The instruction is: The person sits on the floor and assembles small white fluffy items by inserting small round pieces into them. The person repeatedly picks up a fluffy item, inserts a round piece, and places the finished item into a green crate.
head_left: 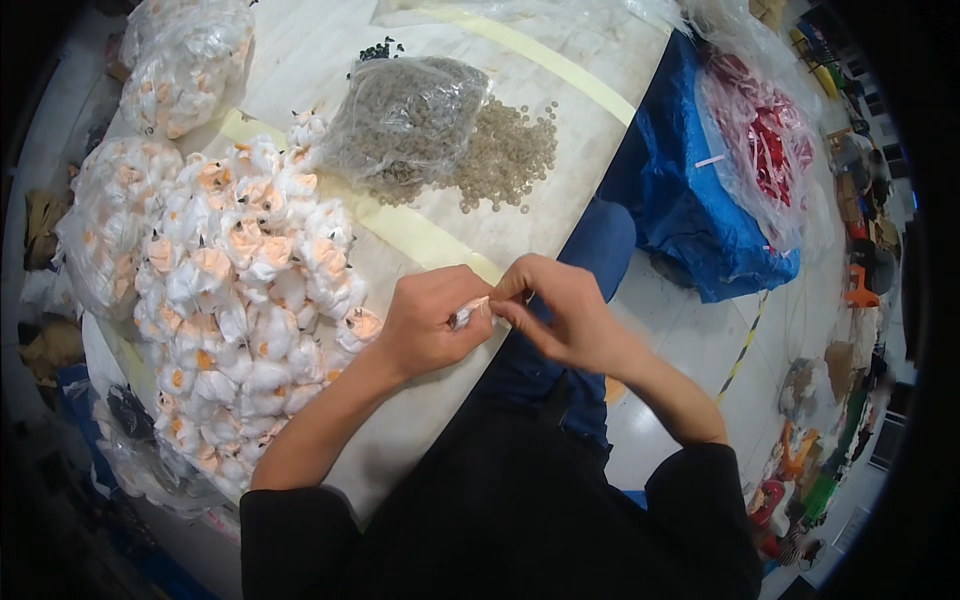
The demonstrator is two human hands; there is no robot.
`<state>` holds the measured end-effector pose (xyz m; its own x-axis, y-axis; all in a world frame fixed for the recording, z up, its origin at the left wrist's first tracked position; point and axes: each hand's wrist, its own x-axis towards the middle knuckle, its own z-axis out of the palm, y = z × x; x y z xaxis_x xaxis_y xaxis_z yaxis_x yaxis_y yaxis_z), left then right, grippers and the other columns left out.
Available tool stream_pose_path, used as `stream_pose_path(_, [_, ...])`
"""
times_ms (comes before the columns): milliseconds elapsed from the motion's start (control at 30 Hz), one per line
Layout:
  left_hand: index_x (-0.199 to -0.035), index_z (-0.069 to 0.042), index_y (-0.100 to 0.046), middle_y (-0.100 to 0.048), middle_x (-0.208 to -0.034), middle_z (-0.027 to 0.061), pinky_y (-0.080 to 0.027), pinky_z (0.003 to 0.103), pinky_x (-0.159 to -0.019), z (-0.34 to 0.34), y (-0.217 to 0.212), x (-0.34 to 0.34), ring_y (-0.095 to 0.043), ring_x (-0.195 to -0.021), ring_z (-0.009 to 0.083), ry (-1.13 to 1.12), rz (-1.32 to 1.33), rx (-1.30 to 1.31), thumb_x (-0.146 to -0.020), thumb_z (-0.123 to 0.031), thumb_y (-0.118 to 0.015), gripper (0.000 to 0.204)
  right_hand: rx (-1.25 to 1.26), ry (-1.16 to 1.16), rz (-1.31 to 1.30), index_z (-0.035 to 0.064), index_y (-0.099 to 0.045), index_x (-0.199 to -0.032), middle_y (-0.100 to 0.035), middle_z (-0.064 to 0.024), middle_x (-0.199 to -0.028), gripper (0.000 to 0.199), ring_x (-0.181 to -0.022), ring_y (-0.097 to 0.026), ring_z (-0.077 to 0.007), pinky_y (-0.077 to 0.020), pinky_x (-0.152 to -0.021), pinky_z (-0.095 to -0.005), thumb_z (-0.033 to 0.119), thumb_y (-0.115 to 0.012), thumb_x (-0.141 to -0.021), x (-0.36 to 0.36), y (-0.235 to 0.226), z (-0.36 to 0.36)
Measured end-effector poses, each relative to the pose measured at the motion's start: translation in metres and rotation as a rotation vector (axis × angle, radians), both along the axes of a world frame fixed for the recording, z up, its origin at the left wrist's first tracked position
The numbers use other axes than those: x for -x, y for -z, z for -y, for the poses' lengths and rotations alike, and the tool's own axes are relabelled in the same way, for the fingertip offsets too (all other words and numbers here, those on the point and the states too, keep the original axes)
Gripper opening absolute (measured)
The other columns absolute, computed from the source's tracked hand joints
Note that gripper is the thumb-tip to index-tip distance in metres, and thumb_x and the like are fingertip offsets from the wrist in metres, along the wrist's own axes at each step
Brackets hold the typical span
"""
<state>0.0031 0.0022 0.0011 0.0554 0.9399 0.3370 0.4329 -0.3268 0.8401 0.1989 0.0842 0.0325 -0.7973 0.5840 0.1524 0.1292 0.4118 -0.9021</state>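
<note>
In front of my body, near the table's edge, my left hand (428, 322) is closed around a small white fabric piece (468, 312), most of it hidden in the fingers. Against its end my right hand (560, 312) pinches with thumb and forefinger; what lies between those fingertips is too small to make out. To the left spreads a heap of white-and-peach fabric pieces (245, 265), some with dark stems poking out. Farther off, a clear plastic bag (405, 115) full of small rings rests on the table, with loose greyish rings (507, 152) beside it.
Tiny black parts (378, 48) lie behind the ring bag. Filled clear bags (190, 65) stand at the far left. Beyond the table's right edge is a blue sack (665, 170) with red and pink material (770, 150) in clear plastic. Pale yellow tape (420, 235) crosses the table.
</note>
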Motion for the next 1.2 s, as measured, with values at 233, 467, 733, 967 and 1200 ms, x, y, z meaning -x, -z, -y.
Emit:
stream_pose_path(233, [-0.112,-0.004,-0.069,-0.069,-0.099,0.0101,-0.051,0.031,-0.062,-0.007,-0.011,-0.009,-0.064,-0.066,0.0199,-0.115,0.090,-0.024,-0.084,-0.008,-0.074,0.029,-0.340,0.244,-0.135,0.0040,-0.065,-0.098,-0.064,-0.0117,-0.085,0.022,-0.076,-0.064,-0.0308,-0.0516,-0.066,-0.0371,-0.006,-0.076,-0.082,-0.005,0.014,0.012])
stream_pose_path(467, [-0.140,-0.002,-0.049,-0.059,-0.128,0.0148,-0.048,0.021,-0.061,-0.001,-0.014,-0.001,-0.062,-0.072,0.0076,-0.121,0.708,0.397,-0.096,-0.012,-0.072,0.051,-0.681,0.401,-0.200,0.0005,-0.067,-0.099,-0.068,-0.0113,-0.090,0.026,-0.077,-0.066,-0.0289,-0.0540,-0.065,-0.0355,-0.008,-0.076,-0.076,0.005,0.022,0.010])
stream_pose_path(733, [-0.138,-0.002,-0.051,-0.059,-0.124,0.0109,-0.045,0.019,-0.061,-0.002,-0.015,0.000,-0.058,-0.073,0.0044,0.013,0.828,0.438,-0.099,-0.005,-0.065,0.042,-0.766,0.280,-0.202,-0.0001,-0.068,-0.103,-0.068,-0.0104,-0.092,0.030,-0.080,-0.067,-0.0277,-0.0571,-0.068,-0.0356,-0.002,-0.075,-0.074,0.016,0.032,0.021])
stream_pose_path(967, [-0.132,-0.002,-0.055,-0.064,-0.111,0.0044,-0.043,0.018,-0.060,-0.001,-0.010,0.001,-0.053,-0.070,0.0018,0.014,0.774,0.433,-0.100,0.001,-0.057,0.032,-0.303,0.481,-0.214,0.0032,-0.069,-0.104,-0.069,-0.0099,-0.088,0.020,-0.075,-0.067,-0.0249,-0.0526,-0.065,-0.0325,0.000,-0.078,-0.086,0.010,0.034,0.028])
stream_pose_path(1200, [-0.128,-0.002,-0.056,-0.062,-0.107,0.0022,-0.042,0.018,-0.060,0.000,-0.005,0.001,-0.052,-0.071,0.0007,0.019,0.812,0.416,-0.100,0.000,-0.060,0.028,-0.173,0.525,-0.137,0.0032,-0.070,-0.103,-0.068,-0.0109,-0.087,0.016,-0.076,-0.067,-0.0242,-0.0525,-0.067,-0.0335,0.003,-0.077,-0.088,0.018,0.037,0.026])
